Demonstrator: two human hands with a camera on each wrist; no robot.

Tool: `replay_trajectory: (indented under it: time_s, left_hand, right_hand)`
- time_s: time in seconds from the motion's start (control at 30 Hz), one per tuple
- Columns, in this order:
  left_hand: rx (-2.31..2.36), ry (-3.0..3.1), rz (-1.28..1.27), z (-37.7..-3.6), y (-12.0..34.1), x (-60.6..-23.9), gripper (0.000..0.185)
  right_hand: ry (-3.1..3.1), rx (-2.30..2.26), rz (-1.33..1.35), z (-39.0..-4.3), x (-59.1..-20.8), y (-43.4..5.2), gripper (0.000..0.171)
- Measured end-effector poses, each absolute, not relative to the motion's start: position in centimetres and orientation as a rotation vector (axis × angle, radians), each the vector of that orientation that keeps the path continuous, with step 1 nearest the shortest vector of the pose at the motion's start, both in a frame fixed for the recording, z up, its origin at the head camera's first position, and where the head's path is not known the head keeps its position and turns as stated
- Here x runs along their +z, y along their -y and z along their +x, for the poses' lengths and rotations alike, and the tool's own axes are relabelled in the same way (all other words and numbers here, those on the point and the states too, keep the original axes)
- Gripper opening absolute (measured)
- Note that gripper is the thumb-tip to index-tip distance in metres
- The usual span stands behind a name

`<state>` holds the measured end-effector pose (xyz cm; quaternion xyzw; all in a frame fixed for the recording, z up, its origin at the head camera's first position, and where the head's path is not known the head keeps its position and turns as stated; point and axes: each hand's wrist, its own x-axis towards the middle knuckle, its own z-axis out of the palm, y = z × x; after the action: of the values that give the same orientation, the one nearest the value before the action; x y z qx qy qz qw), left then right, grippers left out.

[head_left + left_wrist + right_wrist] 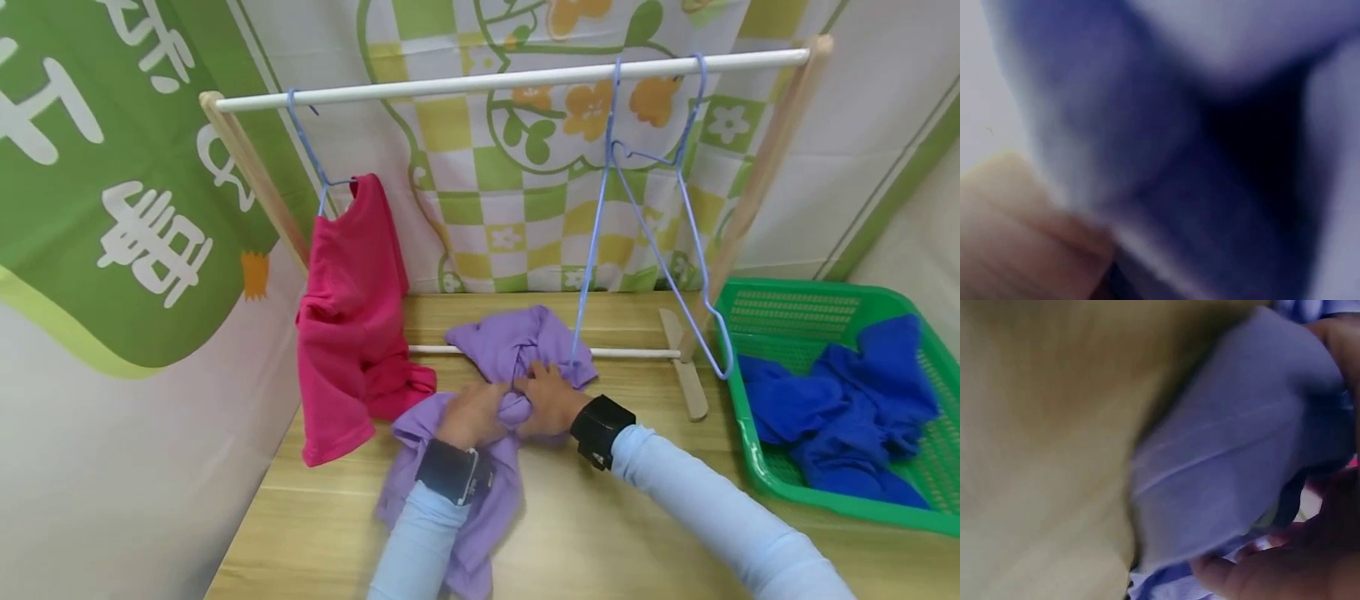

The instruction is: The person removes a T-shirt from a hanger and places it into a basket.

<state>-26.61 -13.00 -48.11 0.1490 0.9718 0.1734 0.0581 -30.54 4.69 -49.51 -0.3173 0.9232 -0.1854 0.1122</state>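
A crumpled purple garment point(498, 342) lies bunched on the wooden table, draped over the rack's low white bar and trailing toward the front. Both hands meet at its middle. My left hand point(472, 414) grips a gathered fold from the left; close beside it, my right hand point(551, 402) holds the cloth from the right. Blurred purple cloth point(1116, 106) fills most of the left wrist view, with part of the hand at lower left. In the right wrist view, fingers point(1254, 572) and thumb close round a seamed edge of the garment.
A wooden rack with a white top rail point(480, 82) stands behind. At its left a red garment point(348, 317) hangs on a blue hanger; bare blue hangers point(663, 283) hang toward the right. A green basket point(757, 475) at right holds blue cloth point(847, 408).
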Motion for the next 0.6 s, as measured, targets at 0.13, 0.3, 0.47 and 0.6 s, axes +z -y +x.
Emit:
replay_trajectory:
  time_s: [0.13, 0.3, 0.47, 0.6]
  left_hand:
    - [0.555, -2.906, 0.62, -25.8, 11.8, -47.4, 0.032]
    - [0.687, -2.887, 0.978, -24.3, 10.4, -45.4, 0.024]
    - [0.818, -2.838, 1.204, -22.3, 7.3, -42.6, 0.043]
    - [0.796, -2.833, 1.4, -20.5, 3.6, -41.0, 0.052]
  right_hand:
    - [-2.65, -0.631, -1.074, -29.2, -49.0, -5.8, 0.047]
    - [-2.619, -0.923, -1.046, -26.9, -47.2, -8.6, 0.035]
    - [-2.793, -1.057, -0.886, -23.2, -43.5, -12.4, 0.021]
    - [-2.978, -1.096, -0.772, -19.0, -40.8, -16.3, 0.02]
